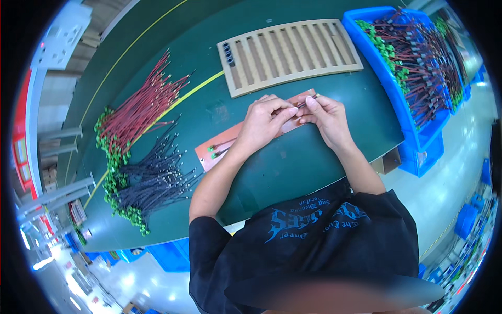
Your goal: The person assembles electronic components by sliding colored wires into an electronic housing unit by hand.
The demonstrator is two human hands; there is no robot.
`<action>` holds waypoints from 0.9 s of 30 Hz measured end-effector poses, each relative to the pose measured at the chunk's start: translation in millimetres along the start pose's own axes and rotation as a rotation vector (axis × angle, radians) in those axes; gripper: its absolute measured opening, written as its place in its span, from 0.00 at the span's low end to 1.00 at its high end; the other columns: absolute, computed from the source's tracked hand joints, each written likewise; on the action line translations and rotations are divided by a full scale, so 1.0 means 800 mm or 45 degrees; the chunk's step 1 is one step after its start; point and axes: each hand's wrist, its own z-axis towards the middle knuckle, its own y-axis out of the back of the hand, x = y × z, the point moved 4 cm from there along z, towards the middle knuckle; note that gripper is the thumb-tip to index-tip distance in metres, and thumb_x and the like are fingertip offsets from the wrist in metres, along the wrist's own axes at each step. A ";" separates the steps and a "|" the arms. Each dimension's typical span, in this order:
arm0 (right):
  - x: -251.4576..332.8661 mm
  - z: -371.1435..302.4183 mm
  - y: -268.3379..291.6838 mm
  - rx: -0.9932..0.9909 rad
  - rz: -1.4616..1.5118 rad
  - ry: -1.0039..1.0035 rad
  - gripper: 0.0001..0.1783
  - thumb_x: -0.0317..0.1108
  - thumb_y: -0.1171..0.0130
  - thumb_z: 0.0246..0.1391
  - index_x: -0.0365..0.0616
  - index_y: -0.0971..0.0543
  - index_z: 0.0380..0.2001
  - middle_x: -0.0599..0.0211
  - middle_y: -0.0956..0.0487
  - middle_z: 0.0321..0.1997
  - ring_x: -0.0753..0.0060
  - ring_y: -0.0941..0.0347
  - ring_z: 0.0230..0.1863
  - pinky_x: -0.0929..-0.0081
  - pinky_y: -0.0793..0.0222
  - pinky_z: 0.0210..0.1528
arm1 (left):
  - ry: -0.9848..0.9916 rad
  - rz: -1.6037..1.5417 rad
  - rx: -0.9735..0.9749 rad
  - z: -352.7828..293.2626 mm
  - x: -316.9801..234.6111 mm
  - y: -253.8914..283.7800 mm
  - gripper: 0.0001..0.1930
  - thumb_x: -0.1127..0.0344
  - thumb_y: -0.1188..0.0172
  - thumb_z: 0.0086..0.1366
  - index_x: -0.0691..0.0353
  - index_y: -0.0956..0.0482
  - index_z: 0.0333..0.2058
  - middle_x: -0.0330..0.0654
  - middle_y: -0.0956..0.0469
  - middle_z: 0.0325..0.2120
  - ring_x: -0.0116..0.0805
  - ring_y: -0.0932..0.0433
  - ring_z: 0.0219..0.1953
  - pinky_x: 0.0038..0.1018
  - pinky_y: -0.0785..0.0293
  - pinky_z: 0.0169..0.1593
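Both my hands meet over a narrow copper-coloured board (230,133) lying aslant on the green table. My left hand (264,121) pinches a thin dark wire between thumb and fingers. Just to its right, my right hand (328,119) has its thumb and forefinger closed on the same wire near its end. The fingers hide most of the part being held. On the board's left end lie two green connectors (212,149), their wires running along it beneath my left hand.
Red wires (144,104) with green connectors lie fanned out at left, black wires (151,172) nearer me. Beyond my hands is a slotted wooden tray (293,52) with several dark round parts in one corner. At right stands a blue bin (367,56) full of wire assemblies.
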 end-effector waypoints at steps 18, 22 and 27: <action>0.019 0.007 0.038 0.065 0.357 -0.091 0.17 0.37 0.44 0.71 0.32 0.18 0.48 0.61 0.17 0.40 0.76 0.19 0.40 0.77 0.19 0.47 | -0.121 -0.065 -0.208 0.023 -0.003 -0.048 0.06 0.68 0.33 0.66 0.62 0.18 0.31 0.36 0.30 0.22 0.32 0.32 0.31 0.28 0.36 0.41; 0.015 0.010 0.024 0.044 0.338 -0.087 0.16 0.37 0.45 0.71 0.33 0.18 0.48 0.62 0.17 0.40 0.75 0.19 0.41 0.77 0.20 0.46 | -0.068 -0.051 -0.166 0.018 -0.001 -0.030 0.09 0.65 0.37 0.69 0.64 0.18 0.33 0.38 0.30 0.23 0.33 0.31 0.31 0.29 0.34 0.39; 0.013 0.002 0.014 0.077 0.272 0.042 0.15 0.36 0.45 0.71 0.33 0.19 0.48 0.63 0.17 0.40 0.74 0.19 0.41 0.76 0.21 0.47 | 0.147 -0.088 -0.110 -0.007 -0.009 0.024 0.17 0.59 0.47 0.76 0.69 0.17 0.40 0.44 0.22 0.33 0.37 0.22 0.39 0.32 0.27 0.45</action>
